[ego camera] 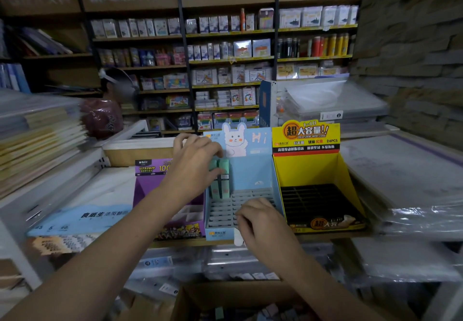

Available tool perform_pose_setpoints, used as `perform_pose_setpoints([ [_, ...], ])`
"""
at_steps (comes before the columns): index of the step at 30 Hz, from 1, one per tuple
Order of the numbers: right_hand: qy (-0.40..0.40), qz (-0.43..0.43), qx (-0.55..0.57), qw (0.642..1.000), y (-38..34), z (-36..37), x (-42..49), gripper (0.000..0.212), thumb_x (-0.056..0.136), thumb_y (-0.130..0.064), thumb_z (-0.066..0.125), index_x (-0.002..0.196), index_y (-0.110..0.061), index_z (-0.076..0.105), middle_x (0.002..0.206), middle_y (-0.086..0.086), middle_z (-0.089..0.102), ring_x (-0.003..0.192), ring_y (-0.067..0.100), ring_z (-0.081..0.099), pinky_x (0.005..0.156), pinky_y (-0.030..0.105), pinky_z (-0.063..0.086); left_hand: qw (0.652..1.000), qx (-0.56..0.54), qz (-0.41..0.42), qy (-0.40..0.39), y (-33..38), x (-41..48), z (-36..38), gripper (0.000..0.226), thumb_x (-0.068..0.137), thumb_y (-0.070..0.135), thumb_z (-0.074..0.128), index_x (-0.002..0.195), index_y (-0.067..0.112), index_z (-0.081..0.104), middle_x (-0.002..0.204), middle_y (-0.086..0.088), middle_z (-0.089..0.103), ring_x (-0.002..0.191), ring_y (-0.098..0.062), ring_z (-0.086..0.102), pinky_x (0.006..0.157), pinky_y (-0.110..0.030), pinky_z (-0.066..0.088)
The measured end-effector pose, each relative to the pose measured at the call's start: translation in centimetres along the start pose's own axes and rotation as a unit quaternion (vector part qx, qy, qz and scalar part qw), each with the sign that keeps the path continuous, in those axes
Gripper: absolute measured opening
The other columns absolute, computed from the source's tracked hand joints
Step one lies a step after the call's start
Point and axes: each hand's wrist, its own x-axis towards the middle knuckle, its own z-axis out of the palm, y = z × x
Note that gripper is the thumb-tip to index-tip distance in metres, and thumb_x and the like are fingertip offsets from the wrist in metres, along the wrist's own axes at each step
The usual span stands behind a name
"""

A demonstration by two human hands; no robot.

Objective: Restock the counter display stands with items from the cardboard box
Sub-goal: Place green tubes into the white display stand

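Inside the blue stand (253,177), left hand (193,162) pinches two green tubes (223,169); right hand (260,220) grips its front.

Both bare forearms reach forward from the lower edge of the view. The left hand (194,164) is stretched farther out and higher, back of the hand up, thumb and curled fingers pinching two upright green packs (224,166). The right hand (261,221) sits lower and nearer, knuckles up, fingers curled downward; whether it holds anything is hidden.
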Motion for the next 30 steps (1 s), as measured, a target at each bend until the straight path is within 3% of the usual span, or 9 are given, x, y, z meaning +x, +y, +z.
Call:
perform_pose_setpoints([
  [7, 0.037, 0.002, 0.072, 0.997, -1.5, -2.1, -1.5, 0.016, 0.097, -0.012, 0.058, 0.088, -0.008, 0.070, 0.086, 0.002, 0.067, 0.088, 0.016, 0.060, 0.080, 0.034, 0.050, 0.985, -0.160, -0.003, 0.064, 1.7, -5.6, -2.6, 0.014, 0.080, 0.010, 0.079, 0.089, 0.018, 0.071, 0.096, 0.003, 0.064, 0.099, -0.022, 0.053, 0.090, -0.040, 0.045],
  [12, 0.029, 0.024, 0.143, 0.989, -2.3, -1.7, -5.7, 0.016, 0.097, -0.012, 0.061, 0.083, -0.015, 0.070, 0.082, -0.008, 0.066, 0.083, 0.005, 0.061, 0.078, 0.018, 0.046, 0.959, -0.273, -0.065, 0.036, 3.2, -12.4, -2.4, 0.015, 0.084, 0.010, 0.075, 0.089, 0.022, 0.070, 0.091, 0.010, 0.063, 0.077, -0.006, 0.059, 0.070, -0.019, 0.047],
  [16, -0.058, 0.092, 0.160, 0.981, -1.2, 1.5, -9.9, 0.015, 0.096, -0.013, 0.062, 0.084, -0.016, 0.069, 0.077, -0.010, 0.063, 0.073, -0.001, 0.063, 0.062, 0.014, 0.045, 0.910, -0.362, -0.188, -0.070, 5.0, -19.2, 1.5, 0.016, 0.086, 0.012, 0.074, 0.091, 0.027, 0.069, 0.088, 0.016, 0.065, 0.083, -0.002, 0.064, 0.071, -0.014, 0.048],
  [18, -0.099, 0.157, 0.197, 0.963, -0.1, 3.6, -12.3, 0.013, 0.094, -0.011, 0.064, 0.086, -0.017, 0.071, 0.077, -0.015, 0.069, 0.069, -0.009, 0.066, 0.056, 0.009, 0.047, 0.868, -0.381, -0.283, -0.149, 5.7, -22.7, 4.2, 0.018, 0.087, 0.012, 0.074, 0.094, 0.027, 0.067, 0.091, 0.015, 0.068, 0.088, 0.000, 0.064, 0.079, -0.020, 0.052],
  [21, -0.151, 0.256, 0.155, 0.942, 2.1, 6.9, -15.8, 0.012, 0.092, -0.013, 0.066, 0.090, -0.021, 0.075, 0.085, -0.007, 0.075, 0.076, 0.014, 0.069, 0.069, 0.033, 0.056, 0.806, -0.388, -0.365, -0.258, 6.2, -26.9, 7.6, 0.023, 0.089, 0.015, 0.073, 0.108, 0.023, 0.065, 0.098, 0.007, 0.069, 0.095, -0.013, 0.066, 0.076, -0.020, 0.052],
  [23, -0.207, 0.313, 0.110, 0.920, 3.2, 8.5, -17.6, 0.009, 0.093, -0.016, 0.064, 0.092, -0.014, 0.073, 0.087, 0.008, 0.073, 0.081, 0.026, 0.068, 0.074, 0.043, 0.056, 0.784, -0.366, -0.383, -0.323, 6.4, -28.7, 9.2, 0.033, 0.090, 0.025, 0.073, 0.121, 0.021, 0.062, 0.111, 0.006, 0.067, 0.103, -0.014, 0.063, 0.074, -0.016, 0.046],
  [26, -0.258, 0.374, 0.070, 0.888, 4.0, 9.9, -19.2, 0.020, 0.092, -0.018, 0.062, 0.100, 0.000, 0.066, 0.099, 0.020, 0.070, 0.090, 0.031, 0.067, 0.067, 0.038, 0.051, 0.770, -0.321, -0.387, -0.392, 6.5, -30.5, 10.7, 0.047, 0.092, 0.027, 0.071, 0.135, 0.021, 0.054, 0.130, 0.003, 0.061, 0.120, -0.017, 0.058, 0.088, -0.022, 0.044],
  [28, -0.271, 0.397, 0.055, 0.875, 4.1, 10.3, -19.5, 0.022, 0.092, -0.018, 0.062, 0.099, 0.002, 0.066, 0.098, 0.021, 0.070, 0.090, 0.030, 0.067, 0.068, 0.038, 0.052, 0.754, -0.320, -0.389, -0.422, 6.5, -31.5, 11.5, 0.052, 0.090, 0.021, 0.072, 0.139, 0.020, 0.052, 0.135, 0.001, 0.059, 0.120, -0.016, 0.056, 0.090, -0.023, 0.044],
  [30, -0.272, 0.405, 0.049, 0.872, 3.9, 10.6, -19.3, 0.015, 0.092, -0.018, 0.061, 0.088, -0.004, 0.064, 0.085, 0.009, 0.068, 0.081, 0.023, 0.065, 0.061, 0.024, 0.051, 0.740, -0.329, -0.389, -0.439, 6.6, -32.0, 12.0, 0.053, 0.089, 0.018, 0.073, 0.138, 0.019, 0.052, 0.134, 0.000, 0.058, 0.118, -0.015, 0.055, 0.088, -0.024, 0.045],
])
